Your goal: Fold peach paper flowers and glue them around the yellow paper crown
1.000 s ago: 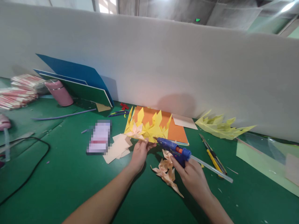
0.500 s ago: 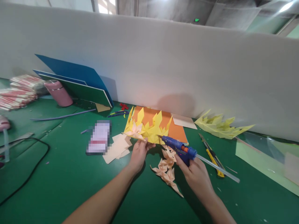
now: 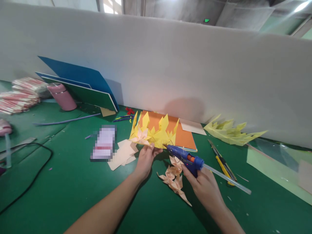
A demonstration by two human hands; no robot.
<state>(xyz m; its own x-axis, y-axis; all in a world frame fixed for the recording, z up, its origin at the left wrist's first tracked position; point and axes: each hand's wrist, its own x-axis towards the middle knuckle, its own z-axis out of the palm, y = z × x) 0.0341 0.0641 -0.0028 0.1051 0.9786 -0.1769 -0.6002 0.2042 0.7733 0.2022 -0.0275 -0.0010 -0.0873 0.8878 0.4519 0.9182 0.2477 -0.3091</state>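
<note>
My left hand (image 3: 145, 161) is closed on the lower edge of a yellow folded-paper crown (image 3: 162, 136), its fingers partly hidden beneath. A pale pink paper flower (image 3: 141, 136) sits on the left part of the crown's front. In my right hand (image 3: 203, 182) is a blue glue gun (image 3: 182, 154), with a clear glue stick (image 3: 226, 178) jutting from its back. The nozzle points left at the crown's lower front; whether it touches the paper I cannot tell. Several peach folded-paper flowers (image 3: 174, 178) lie on the green table between my forearms.
Peach paper squares (image 3: 123, 155) and a phone (image 3: 104, 143) lie to the left. Orange paper (image 3: 184, 136) is behind the crown. A yellow utility knife (image 3: 221, 164) and a second yellow paper piece (image 3: 234, 133) lie right. A pink bottle (image 3: 62, 97) stands near leaning boards (image 3: 80, 92).
The glue gun's nozzle has shifted slightly left and down along the crown's front. The crown has tilted or shifted a little left in my left hand.
</note>
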